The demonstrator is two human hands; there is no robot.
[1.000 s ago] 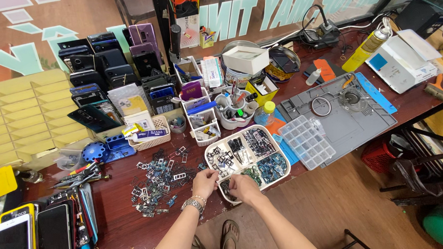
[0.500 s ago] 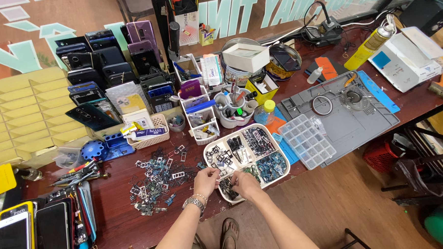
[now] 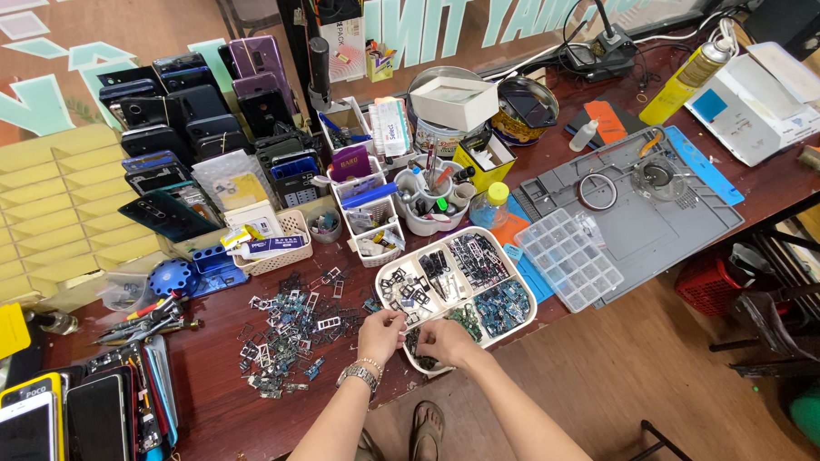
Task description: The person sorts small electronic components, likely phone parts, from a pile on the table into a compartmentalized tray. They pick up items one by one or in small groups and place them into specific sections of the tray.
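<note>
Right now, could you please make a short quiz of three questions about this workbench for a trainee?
1. True or false: both hands work at the white divided tray.
2. Which wrist wears a bracelet: left or right?
3. What lies loose on the table, left of the tray? A) coins B) small metal parts C) fruit

Key:
1. True: left hand and right hand are at its near edge.
2. Left; bracelet.
3. B; small metal parts.

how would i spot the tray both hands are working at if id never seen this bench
Start at the grey mat on the right of the table. Left of it lies a clear parts box, and next to that sits the white tray, under both hands. Only it is rounded and split into sections of small parts.
</note>
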